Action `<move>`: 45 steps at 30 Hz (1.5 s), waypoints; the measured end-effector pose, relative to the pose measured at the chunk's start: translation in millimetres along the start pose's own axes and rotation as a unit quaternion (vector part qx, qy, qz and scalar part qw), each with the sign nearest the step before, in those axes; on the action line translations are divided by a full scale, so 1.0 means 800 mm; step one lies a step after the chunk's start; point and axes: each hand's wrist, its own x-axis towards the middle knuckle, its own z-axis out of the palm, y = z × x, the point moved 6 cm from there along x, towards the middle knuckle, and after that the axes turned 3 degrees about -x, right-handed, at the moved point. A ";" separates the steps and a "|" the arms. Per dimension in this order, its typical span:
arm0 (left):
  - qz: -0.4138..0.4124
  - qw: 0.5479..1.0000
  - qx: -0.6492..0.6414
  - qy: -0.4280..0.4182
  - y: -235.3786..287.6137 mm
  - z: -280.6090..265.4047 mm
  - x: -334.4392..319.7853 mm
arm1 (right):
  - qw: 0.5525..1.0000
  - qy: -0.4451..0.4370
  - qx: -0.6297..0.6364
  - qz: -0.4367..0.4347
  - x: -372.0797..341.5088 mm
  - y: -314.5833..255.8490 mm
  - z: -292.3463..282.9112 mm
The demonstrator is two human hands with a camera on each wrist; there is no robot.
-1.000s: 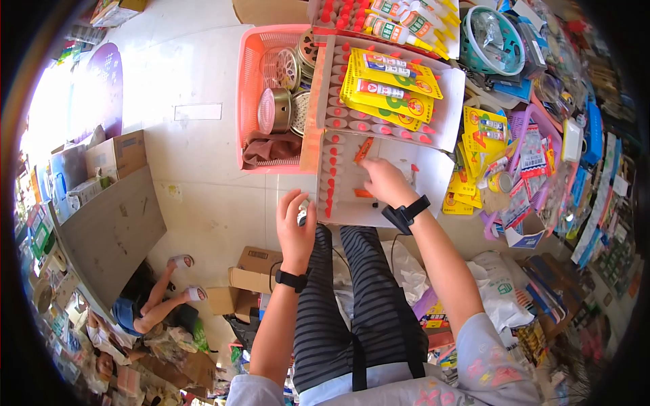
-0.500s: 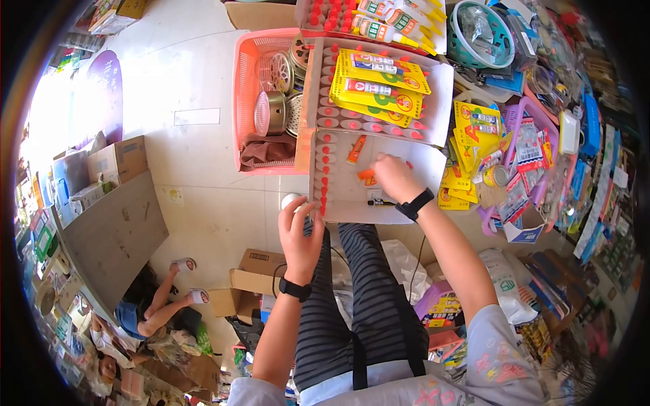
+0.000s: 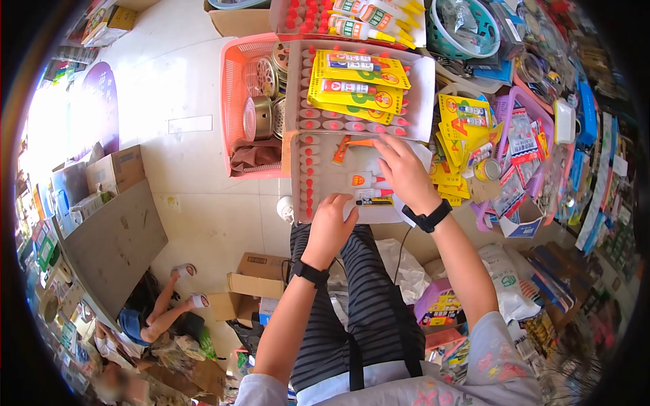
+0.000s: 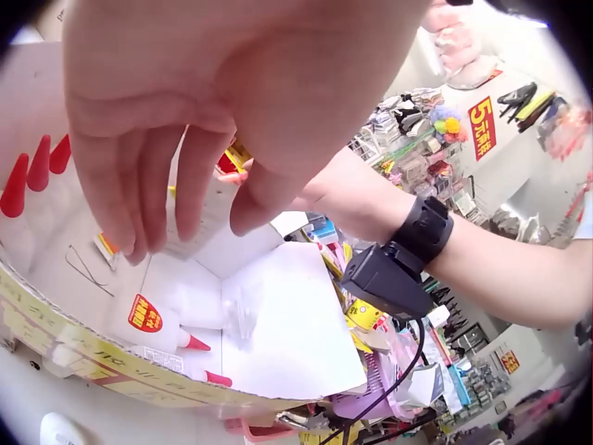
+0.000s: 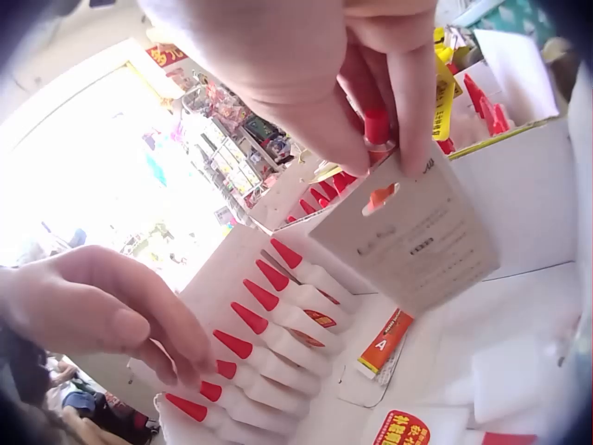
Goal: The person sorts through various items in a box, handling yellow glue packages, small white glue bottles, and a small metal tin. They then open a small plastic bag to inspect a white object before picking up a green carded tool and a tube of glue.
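My right hand (image 3: 408, 177) pinches the top edge of a pale printed blister card (image 5: 417, 246) with a hanging hole, over the near compartment of a white carton (image 3: 325, 183). A red tip (image 5: 375, 128) shows between these fingers. My left hand (image 3: 330, 229) hovers at the carton's near edge, fingers bent loosely down and holding nothing. Beneath lie white glue bottles (image 4: 144, 315) with red tips, one with a red label. An orange tube (image 5: 384, 343) lies flat near the row of upright red-tipped bottles (image 5: 264, 338). A black-capped tube (image 3: 374, 201) lies by the near wall.
Yellow glue cards (image 3: 359, 81) lie on more red-tipped bottles in the far compartment. A pink basket (image 3: 231, 101) with round tins stands left of the carton. Right are more yellow cards (image 3: 464, 135) and a purple basket (image 3: 501, 111). Another person's legs (image 3: 166, 304) show lower left.
My left hand has moved right, from beside the carton to its near edge. White bottles now show lying in the near compartment. The head view has shifted, so the carton sits further left.
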 end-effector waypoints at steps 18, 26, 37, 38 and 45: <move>-0.023 0.917 0.365 -0.161 -0.054 0.101 0.078 | 0.954 -0.268 -0.065 0.120 -0.112 0.033 0.081; 0.041 0.950 0.266 -0.161 -0.041 0.084 0.073 | 0.967 -0.215 -0.040 0.132 -0.094 0.032 0.067; 0.050 0.985 0.157 0.049 0.013 -0.033 -0.015 | 0.972 -0.211 0.097 0.030 -0.077 -0.035 0.074; 0.037 0.985 0.151 0.070 0.012 -0.046 -0.028 | 0.971 -0.225 0.076 0.021 -0.075 -0.046 0.079; -0.005 0.984 0.113 0.139 -0.019 -0.092 -0.072 | 0.961 -0.272 -0.043 -0.033 -0.070 -0.089 0.126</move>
